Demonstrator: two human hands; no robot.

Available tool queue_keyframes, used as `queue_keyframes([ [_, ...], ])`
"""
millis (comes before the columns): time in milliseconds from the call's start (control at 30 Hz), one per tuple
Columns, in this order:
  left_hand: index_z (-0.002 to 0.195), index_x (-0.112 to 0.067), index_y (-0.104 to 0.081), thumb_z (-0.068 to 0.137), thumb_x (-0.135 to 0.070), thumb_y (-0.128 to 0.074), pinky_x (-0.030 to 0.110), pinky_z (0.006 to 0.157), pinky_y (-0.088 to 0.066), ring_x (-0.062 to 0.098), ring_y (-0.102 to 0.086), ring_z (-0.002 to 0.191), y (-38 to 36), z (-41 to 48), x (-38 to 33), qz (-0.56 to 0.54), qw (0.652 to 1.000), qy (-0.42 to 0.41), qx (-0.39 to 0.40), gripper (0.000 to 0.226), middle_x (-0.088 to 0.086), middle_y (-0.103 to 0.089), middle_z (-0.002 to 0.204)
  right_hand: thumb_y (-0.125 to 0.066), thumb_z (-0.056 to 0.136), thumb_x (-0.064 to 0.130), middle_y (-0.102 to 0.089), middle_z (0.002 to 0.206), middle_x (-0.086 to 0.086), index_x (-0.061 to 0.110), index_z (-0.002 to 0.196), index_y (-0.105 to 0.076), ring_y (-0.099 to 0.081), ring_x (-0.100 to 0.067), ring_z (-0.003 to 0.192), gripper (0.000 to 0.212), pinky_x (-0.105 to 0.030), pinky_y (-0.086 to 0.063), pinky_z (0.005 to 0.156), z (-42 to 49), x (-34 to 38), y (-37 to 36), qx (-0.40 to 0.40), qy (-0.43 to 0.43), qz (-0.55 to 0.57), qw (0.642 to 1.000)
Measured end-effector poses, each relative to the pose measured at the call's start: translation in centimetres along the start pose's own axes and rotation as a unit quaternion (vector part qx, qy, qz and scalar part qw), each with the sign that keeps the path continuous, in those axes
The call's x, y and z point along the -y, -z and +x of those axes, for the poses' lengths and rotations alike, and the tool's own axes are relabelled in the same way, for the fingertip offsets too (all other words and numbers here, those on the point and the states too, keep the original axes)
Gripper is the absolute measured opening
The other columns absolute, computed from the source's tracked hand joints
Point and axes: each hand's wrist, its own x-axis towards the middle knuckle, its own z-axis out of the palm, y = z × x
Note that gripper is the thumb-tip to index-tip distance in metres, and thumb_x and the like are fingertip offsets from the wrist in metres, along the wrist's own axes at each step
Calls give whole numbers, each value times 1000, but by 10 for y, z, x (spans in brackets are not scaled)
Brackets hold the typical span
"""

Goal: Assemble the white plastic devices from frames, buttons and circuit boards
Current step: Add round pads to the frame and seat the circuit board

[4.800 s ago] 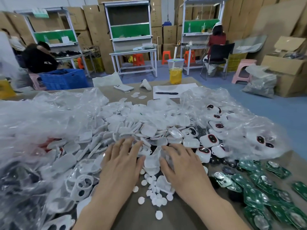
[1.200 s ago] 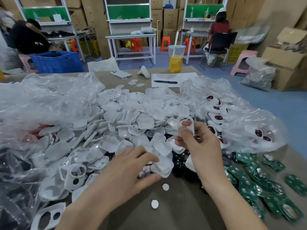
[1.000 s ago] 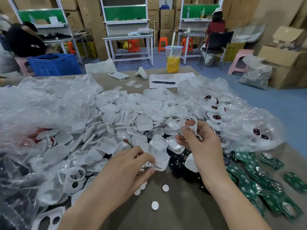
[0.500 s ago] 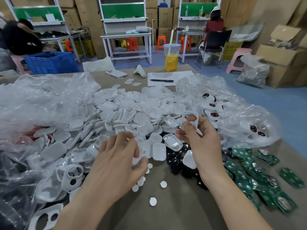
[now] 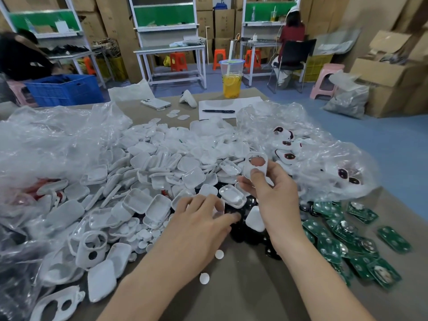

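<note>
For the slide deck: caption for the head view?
Right hand holds up a white frame; left hand reaches among black parts, green circuit boards to the right.

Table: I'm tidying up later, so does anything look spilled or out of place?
Two white discs lie loose on the table, apart from the heap of white parts. A cup of yellow drink stands at the far edge, sharing the table with circuit boards.

Nearer you than the white shell heap [image 5: 162, 172], bare tabletop [image 5: 243, 300] gives free passage, bar two loose discs [image 5: 204, 278]; right of the heap lie green circuit boards [image 5: 333, 247], left crumpled bags [image 5: 46, 144].
</note>
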Motion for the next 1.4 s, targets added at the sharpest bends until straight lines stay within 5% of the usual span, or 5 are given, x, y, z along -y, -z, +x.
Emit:
queue_keyframes([
  [433, 92, -21, -71, 99, -30, -44, 32, 87, -47, 18, -63, 87, -3, 0, -3, -60, 995, 35, -75, 29, -8, -67, 96, -55, 101, 6, -73, 103, -4, 25, 125, -63, -76, -22, 84, 31, -29, -61, 79, -1, -2, -4, 41, -19, -2, 999],
  [633, 95, -37, -70, 102, -32, -51, 10, 69, -48, -1, -64, 75, 16, 1, 2, -500, 790, 323, -148, 21, -14, -71, 79, -59, 98, 9, -76, 94, 3, 36, 118, -65, -76, -19, 80, 33, -27, -61, 74, -11, 0, -13, 116, -19, -43, 992],
  [867, 104, -21, -68, 100, -14, -59, 13, 69, -51, 6, -69, 79, 19, 0, 8, -571, 721, 365, -145, 12, -1, -76, 86, -63, 96, 15, -75, 83, 4, 41, 119, -64, -76, -15, 79, 35, -41, -58, 91, -21, -2, -21, 146, -4, -96, 985],
  [1167, 94, -32, -69, 96, -23, -65, 20, 74, -53, 5, -68, 82, 12, -1, 11, -543, 745, 356, -151, 10, -8, -74, 86, -64, 96, 12, -76, 82, -6, 34, 119, -67, -76, -19, 79, 31, -43, -59, 88, -23, 1, -22, 161, -8, -86, 983],
  [1400, 101, -17, -70, 100, -24, -61, 17, 66, -48, 7, -62, 90, 5, -10, 15, -160, 950, 134, -234, 12, 0, -56, 124, -65, 96, 18, -77, 82, -5, 34, 107, -66, -75, -15, 82, 19, -28, -60, 81, -27, 6, -23, 189, -3, -61, 980],
])
